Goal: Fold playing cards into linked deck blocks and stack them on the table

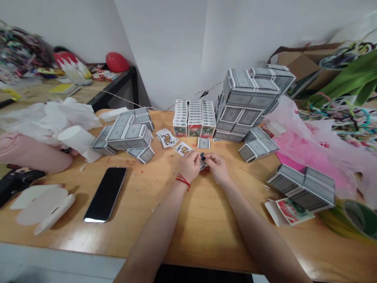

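Note:
My left hand (190, 166), with a red string bracelet at the wrist, meets my right hand (217, 167) over the middle of the table. Both hands are closed, fingertips pinched together on a grey-backed playing card (203, 166). Fingers cover most of it, so I cannot tell whether it is one card or several. Just beyond my left hand lies a face-up king card (183, 148). A small face-up pile of cards (166, 138) rests farther left. Beyond my fingers, a face-down card (204, 143) sits in front of the upright card boxes (194, 118).
Stacked grey card blocks stand left (128, 131) and tall at right (247, 104). More blocks (303, 186) lie near right, by an opened card box (290, 212) and tape rolls (353, 216). A phone (105, 194) and white case (47, 206) lie left. Pink plastic bags (306, 153) edge the right.

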Demonstrator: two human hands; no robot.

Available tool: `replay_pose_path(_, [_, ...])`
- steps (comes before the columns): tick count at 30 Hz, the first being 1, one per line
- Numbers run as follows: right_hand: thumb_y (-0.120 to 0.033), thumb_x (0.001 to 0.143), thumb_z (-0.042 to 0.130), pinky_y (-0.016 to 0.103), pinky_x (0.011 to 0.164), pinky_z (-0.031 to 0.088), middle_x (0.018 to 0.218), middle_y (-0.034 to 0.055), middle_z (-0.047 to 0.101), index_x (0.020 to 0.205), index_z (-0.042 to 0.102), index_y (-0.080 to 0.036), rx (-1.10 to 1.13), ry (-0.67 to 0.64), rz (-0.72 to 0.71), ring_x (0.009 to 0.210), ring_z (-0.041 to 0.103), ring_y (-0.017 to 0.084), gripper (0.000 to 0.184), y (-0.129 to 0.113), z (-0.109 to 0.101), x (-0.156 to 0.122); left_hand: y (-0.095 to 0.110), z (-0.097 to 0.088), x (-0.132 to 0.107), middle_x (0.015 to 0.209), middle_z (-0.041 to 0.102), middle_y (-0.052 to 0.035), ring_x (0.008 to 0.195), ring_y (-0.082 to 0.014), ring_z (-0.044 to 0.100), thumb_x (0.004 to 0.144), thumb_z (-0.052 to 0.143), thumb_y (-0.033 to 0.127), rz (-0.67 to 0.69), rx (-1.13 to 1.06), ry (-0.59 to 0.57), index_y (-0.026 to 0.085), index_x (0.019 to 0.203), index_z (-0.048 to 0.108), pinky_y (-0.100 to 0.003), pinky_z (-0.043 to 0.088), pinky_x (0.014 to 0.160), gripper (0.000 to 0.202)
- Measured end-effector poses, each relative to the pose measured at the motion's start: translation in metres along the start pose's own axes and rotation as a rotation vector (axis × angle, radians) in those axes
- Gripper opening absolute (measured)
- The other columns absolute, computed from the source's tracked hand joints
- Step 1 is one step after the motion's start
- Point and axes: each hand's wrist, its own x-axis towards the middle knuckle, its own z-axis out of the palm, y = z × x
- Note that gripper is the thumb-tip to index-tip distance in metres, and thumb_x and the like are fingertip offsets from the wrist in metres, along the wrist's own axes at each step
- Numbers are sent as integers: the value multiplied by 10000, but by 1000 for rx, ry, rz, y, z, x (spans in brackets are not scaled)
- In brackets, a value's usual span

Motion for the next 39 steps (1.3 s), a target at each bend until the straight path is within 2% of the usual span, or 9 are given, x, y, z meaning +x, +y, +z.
replay_pose_path(9, [-241, 614, 628, 261, 547, 482, 595, -36, 614, 718, 590, -189, 147, -55, 136, 510, 572, 109, 123, -1, 5, -4, -9, 5, 2, 680, 597, -21, 668, -127, 531, 783, 454, 223, -150, -143, 41, 168, 701, 583, -226, 387, 606, 162])
replay_pose_path(19, [-237, 661, 608, 353, 704, 507, 707, 14, 666, 831, 616, -194, 233, -214, 137, 651, 637, 151, 175, -9, 5, -12, -12, 2, 5, 652, 607, -13, 614, -116, 533, 777, 474, 301, -308, -449, 75, 156, 673, 598, -222, 404, 568, 218])
replay_pose_path(22, [-247, 667, 613, 363, 733, 501, 756, 33, 674, 883, 621, -191, 237, -266, 133, 698, 643, 164, 223, -10, 6, -14, -13, 1, 6, 646, 614, -10, 593, -114, 534, 777, 481, 325, -336, -463, 77, 156, 674, 600, -219, 403, 545, 231])
replay_pose_path(24, [-270, 670, 615, 376, 738, 500, 793, 42, 673, 920, 615, -193, 228, -274, 111, 726, 641, 174, 262, -8, 7, -13, -12, 0, 5, 660, 621, -12, 609, -117, 544, 792, 469, 335, -319, -418, 103, 160, 703, 603, -223, 412, 563, 238])
replay_pose_path(26, [-296, 672, 617, 379, 724, 503, 820, 40, 668, 939, 603, -200, 178, -225, 61, 721, 635, 173, 284, -4, 7, -10, -10, -1, 5, 704, 632, -19, 657, -122, 562, 813, 446, 327, -268, -360, 141, 164, 749, 603, -233, 427, 611, 236])
replay_pose_path(29, [-326, 699, 600, 340, 683, 507, 751, 22, 657, 865, 595, -196, 1, -23, -84, 636, 614, 145, 210, 3, 5, -5, -6, -2, 3, 789, 639, -37, 744, -130, 576, 831, 423, 283, -134, -284, 152, 171, 818, 594, -248, 440, 680, 205])
replay_pose_path(33, [-325, 758, 516, 334, 726, 485, 784, 45, 652, 860, 595, -192, -391, 162, -349, 726, 607, 167, 185, 8, -2, -3, -3, -3, 3, 834, 633, -39, 820, -135, 569, 813, 470, 255, 83, -209, 86, 191, 846, 587, -272, 443, 758, 138])
replay_pose_path(36, [-280, 803, 427, 324, 747, 473, 838, 50, 654, 894, 595, -205, -647, 189, -480, 774, 604, 170, 205, 7, -4, -6, -2, -3, 2, 810, 626, -38, 806, -139, 562, 782, 527, 270, 153, -170, 133, 191, 790, 591, -292, 445, 775, 102])
replay_pose_path(39, [-232, 812, 384, 310, 746, 468, 877, 46, 655, 923, 588, -214, -758, 188, -542, 805, 606, 169, 233, 5, -4, -9, -1, -2, 1, 785, 617, -39, 777, -137, 557, 785, 522, 260, 162, -140, 167, 187, 774, 598, -288, 450, 749, 106])
